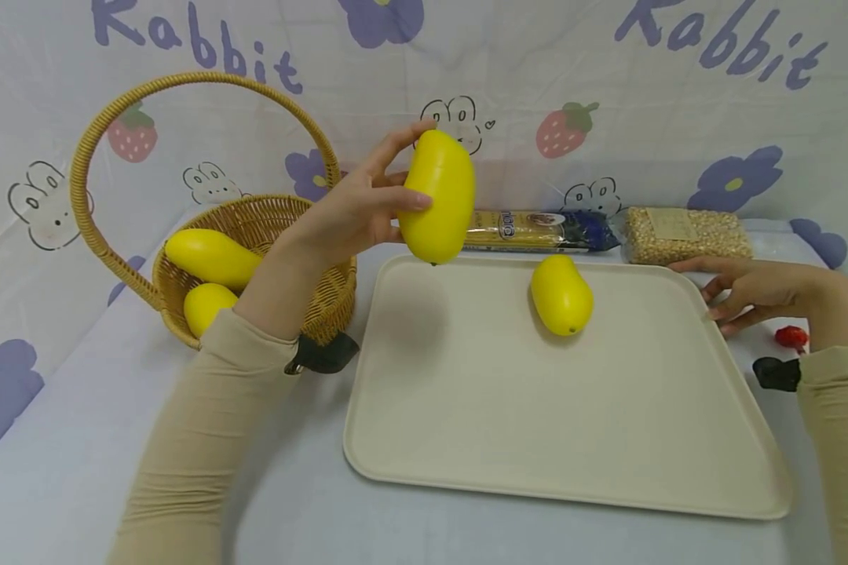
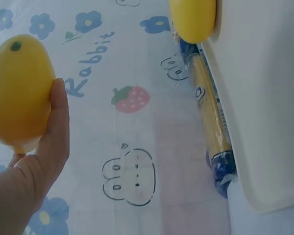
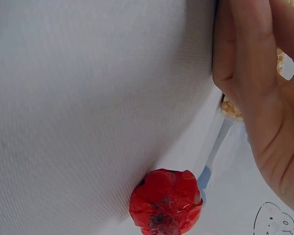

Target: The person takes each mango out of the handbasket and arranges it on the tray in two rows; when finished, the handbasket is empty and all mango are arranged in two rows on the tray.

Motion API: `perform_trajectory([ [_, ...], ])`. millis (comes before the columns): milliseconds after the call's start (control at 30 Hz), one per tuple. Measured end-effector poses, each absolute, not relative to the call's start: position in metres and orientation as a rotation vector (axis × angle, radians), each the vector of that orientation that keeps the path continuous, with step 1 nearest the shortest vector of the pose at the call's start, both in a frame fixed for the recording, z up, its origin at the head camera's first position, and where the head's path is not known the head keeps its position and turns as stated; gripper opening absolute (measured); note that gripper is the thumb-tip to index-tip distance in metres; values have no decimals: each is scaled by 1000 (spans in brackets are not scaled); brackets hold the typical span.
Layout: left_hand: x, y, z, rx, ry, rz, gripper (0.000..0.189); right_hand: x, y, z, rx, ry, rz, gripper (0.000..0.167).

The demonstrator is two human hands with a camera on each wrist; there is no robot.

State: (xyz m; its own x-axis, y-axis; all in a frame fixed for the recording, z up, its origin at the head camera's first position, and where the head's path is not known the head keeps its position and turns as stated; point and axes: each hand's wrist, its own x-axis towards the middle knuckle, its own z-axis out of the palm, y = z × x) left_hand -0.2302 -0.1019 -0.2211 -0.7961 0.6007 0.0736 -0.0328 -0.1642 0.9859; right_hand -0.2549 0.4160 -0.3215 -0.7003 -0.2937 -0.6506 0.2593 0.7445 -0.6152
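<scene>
My left hand (image 1: 367,196) grips a yellow mango (image 1: 440,196) between thumb and fingers, raised above the back left of the beige tray (image 1: 537,439). In the left wrist view this held mango (image 2: 19,90) stands upright against the fingers. Another yellow mango (image 1: 562,295) lies on the tray toward the back. Two more sit in the wicker basket (image 1: 332,310), an oblong mango (image 1: 212,257) and a partly hidden one (image 1: 206,308). My right hand (image 1: 763,290) rests at the tray's back right corner, fingertips against the rim.
Behind the tray lie a packet of noodles (image 1: 530,231) and a bag of grains (image 1: 685,235). A small red wrapped item (image 1: 791,337) is on the cloth beside the right wrist. The basket's tall handle (image 1: 85,157) arches at the left.
</scene>
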Motion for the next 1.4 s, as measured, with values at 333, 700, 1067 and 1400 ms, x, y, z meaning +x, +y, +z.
perform_trajectory([
  [333,-232,-77,-239,591,1613,2072,70,-255,417,-322,-18,2164,-914,86],
  [700,-236,-46,-267,352,1642,2040,68,-256,417,-324,-3,2172,-911,86],
  [1067,-238,-24,-293,246,1746,1846,75,-255,418,-323,-3,2169,-909,82],
  [1400,-243,-13,-310,176,1864,1688,79,-255,417,-323,-27,2172,-911,82],
])
